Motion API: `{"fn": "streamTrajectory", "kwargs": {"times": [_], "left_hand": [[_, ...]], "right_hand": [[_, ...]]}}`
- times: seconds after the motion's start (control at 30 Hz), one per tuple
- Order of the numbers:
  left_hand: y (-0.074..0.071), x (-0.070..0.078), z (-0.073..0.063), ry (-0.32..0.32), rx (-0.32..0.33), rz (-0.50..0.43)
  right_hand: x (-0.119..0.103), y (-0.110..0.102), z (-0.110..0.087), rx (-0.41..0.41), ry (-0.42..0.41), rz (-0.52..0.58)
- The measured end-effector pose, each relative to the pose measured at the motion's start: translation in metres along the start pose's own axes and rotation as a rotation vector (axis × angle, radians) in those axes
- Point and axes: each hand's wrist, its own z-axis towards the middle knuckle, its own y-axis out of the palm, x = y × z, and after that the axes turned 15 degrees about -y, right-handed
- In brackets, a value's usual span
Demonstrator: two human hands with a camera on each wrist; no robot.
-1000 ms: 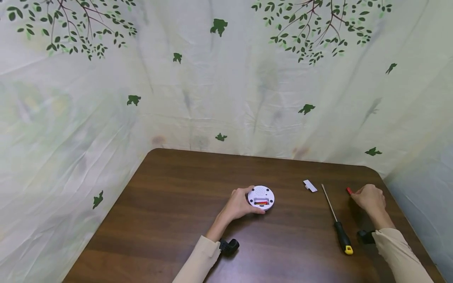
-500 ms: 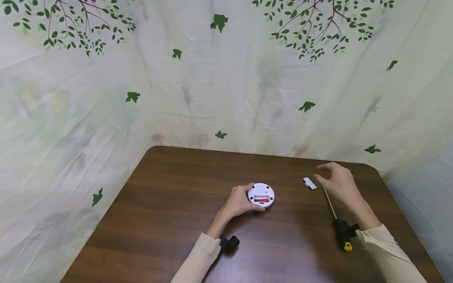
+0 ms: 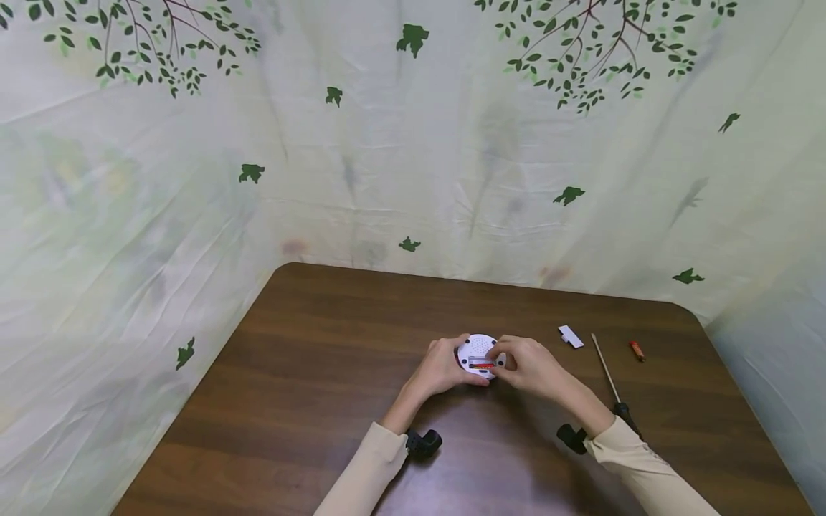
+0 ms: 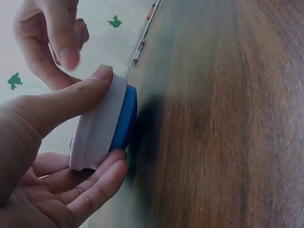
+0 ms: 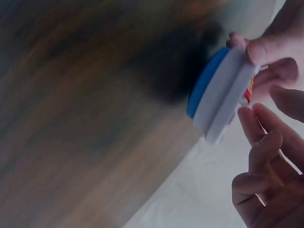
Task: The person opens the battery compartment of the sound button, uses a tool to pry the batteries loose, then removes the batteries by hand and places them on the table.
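My left hand point(image 3: 442, 369) grips a round white device point(image 3: 476, 346) by its edge, thumb on one side and fingers on the other. The device has a ring of small holes and an uncovered battery compartment with a red battery point(image 3: 482, 366) in it. Its other face, turned to the table, is blue, as the left wrist view shows on the device point(image 4: 97, 126). My right hand point(image 3: 532, 365) is at the compartment. In the right wrist view its fingertips point(image 5: 247, 114) are close to the battery's end, with the thumb apart from them and nothing between.
On the brown table point(image 3: 310, 344), right of the hands, lie a small white battery cover point(image 3: 571, 336), a long screwdriver point(image 3: 606, 369) partly hidden by the right forearm, and another red battery point(image 3: 637, 350). A leaf-printed curtain point(image 3: 452, 179) stands behind the table.
The right hand has let go of the red battery at the far right and come left, over the screwdriver, to the device. The left hand keeps its grip in about the same place.
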Motion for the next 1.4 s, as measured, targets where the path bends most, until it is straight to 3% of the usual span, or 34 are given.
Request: {"fn": "streamTrajectory", "kwargs": {"times": [0.4, 0.57, 0.83, 1.07, 1.4], "left_hand": [[0.003, 0.003, 0.002, 0.031, 0.008, 0.017], [0.004, 0.004, 0.002, 0.015, 0.005, 0.008], [0.004, 0.002, 0.002, -0.007, 0.013, -0.007], [0.004, 0.001, 0.002, -0.027, 0.018, -0.021], [0.004, 0.0, 0.002, -0.032, 0.013, -0.022]], "right_hand": [[0.0, 0.015, 0.003, -0.029, -0.037, -0.123], [0.0, 0.006, 0.002, -0.026, -0.015, -0.129], [0.012, -0.018, -0.01, 0.05, 0.079, -0.197], [0.034, -0.057, -0.037, 0.075, 0.212, -0.198], [0.082, -0.094, -0.1, 0.186, 0.446, -0.224]]}}
